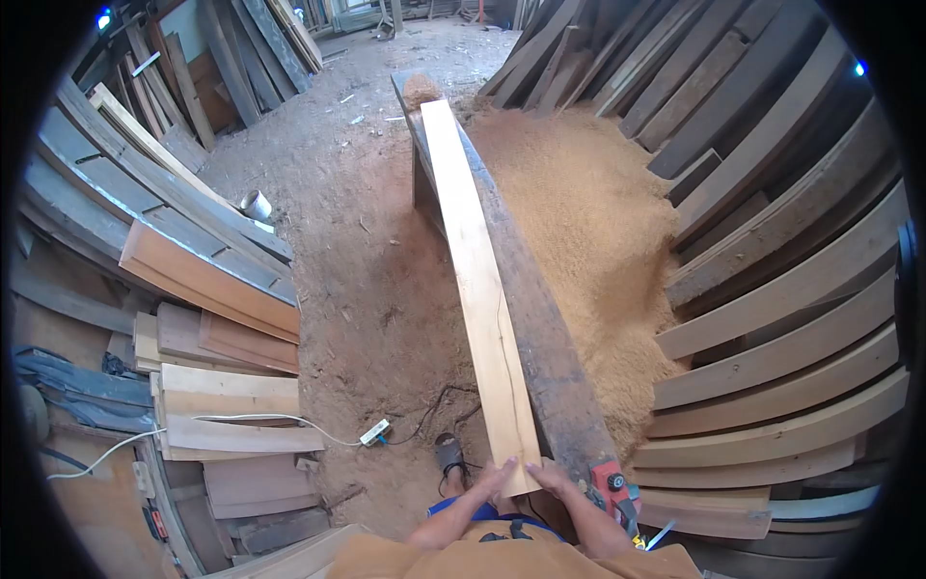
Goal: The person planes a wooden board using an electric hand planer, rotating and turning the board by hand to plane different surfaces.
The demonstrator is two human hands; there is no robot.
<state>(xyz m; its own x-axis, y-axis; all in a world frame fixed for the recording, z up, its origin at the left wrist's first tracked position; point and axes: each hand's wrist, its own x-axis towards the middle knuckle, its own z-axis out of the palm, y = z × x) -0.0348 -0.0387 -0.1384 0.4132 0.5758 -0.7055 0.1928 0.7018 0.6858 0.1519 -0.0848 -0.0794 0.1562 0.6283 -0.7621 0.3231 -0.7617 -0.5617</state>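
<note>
A long pale wooden plank (pixel 473 261) with a dark crack along its near half lies lengthwise on a narrow workbench (pixel 555 372). Its near end reaches toward my body. My left hand (pixel 498 477) grips the left edge at that end, thumb on top and fingers mostly hidden beneath. On the opposite edge, my right hand (pixel 553 476) holds the same end, also thumb up. Just right of my right hand, a red power tool (pixel 610 480), resembling an electric planer, rests at the bench's near end.
Sawdust (pixel 569 212) is heaped right of the bench, and shavings (pixel 421 92) sit at its far end. A white power strip (pixel 375 432) with cords lies on the floor at left. Leaning boards (pixel 781 338) line the right side; stacked boards (pixel 231 386) line the left.
</note>
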